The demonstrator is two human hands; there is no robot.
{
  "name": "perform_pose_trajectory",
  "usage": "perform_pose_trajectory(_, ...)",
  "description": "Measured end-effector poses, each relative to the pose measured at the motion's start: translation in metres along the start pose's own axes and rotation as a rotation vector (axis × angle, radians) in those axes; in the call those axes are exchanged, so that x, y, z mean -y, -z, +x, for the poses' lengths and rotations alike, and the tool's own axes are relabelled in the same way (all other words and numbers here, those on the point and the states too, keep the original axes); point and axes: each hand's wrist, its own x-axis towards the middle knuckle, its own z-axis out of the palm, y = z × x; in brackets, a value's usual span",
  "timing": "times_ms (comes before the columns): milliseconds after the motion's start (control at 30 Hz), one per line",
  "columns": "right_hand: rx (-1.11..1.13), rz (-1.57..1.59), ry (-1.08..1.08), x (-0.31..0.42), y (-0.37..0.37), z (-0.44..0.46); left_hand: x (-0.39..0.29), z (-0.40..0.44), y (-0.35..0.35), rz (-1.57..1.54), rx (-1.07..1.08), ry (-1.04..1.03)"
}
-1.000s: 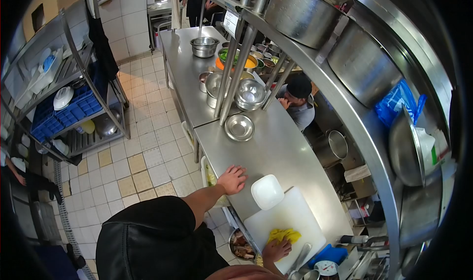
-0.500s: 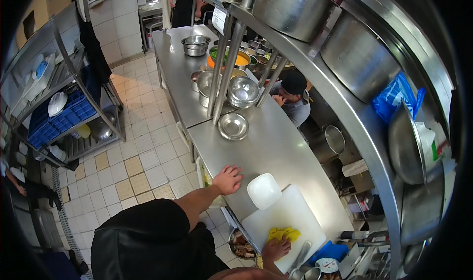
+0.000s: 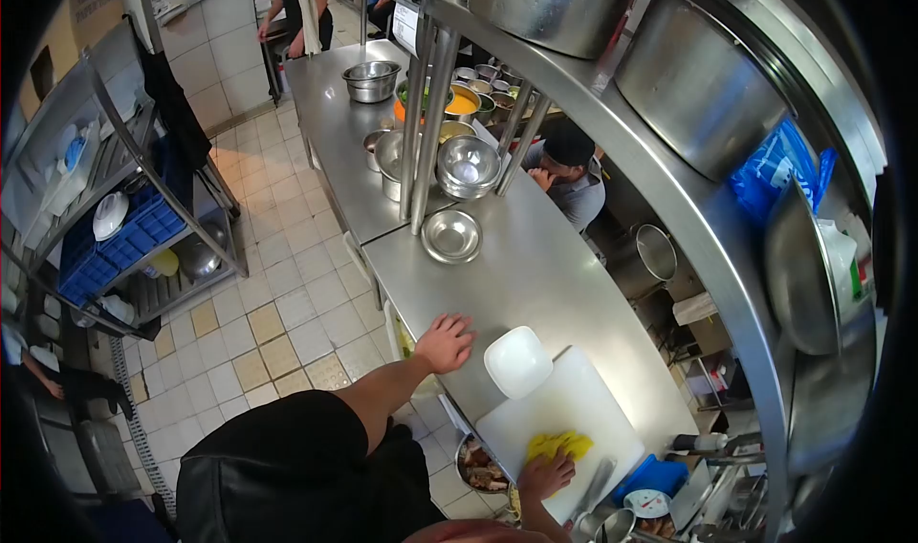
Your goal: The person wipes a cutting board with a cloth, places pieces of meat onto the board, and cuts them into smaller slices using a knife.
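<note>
My left hand (image 3: 446,343) lies flat on the steel counter (image 3: 564,280), fingers stretched out, holding nothing. Just beside it is a white square bowl (image 3: 518,362), whose lower edge meets or overlaps the corner of a white cutting board (image 3: 607,419). On that board my right hand (image 3: 547,473) presses on a crumpled yellow cloth (image 3: 559,445), with its fingers over the near side of it. A broad metal blade (image 3: 600,484) lies along the board's right side, close to my right hand.
Steel bowls (image 3: 451,236) stand farther along the counter by the shelf posts (image 3: 428,122). Large pots (image 3: 703,84) sit on the overhead shelf. A person (image 3: 571,175) is behind the counter. A pan of meat (image 3: 478,465) sits low by the near edge. A rack (image 3: 143,228) stands left.
The camera view has shifted slightly. My right hand stays on the yellow cloth, and my left hand keeps its place on the counter. In the background, a person's torso shows more fully.
</note>
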Motion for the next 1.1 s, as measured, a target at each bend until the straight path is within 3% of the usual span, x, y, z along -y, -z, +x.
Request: perform_pose_trajectory(1100, -0.020, 0.009, -0.027, -0.002, -0.004, 0.000, -0.004, 0.001, 0.005, 0.000, 0.058, 0.027)
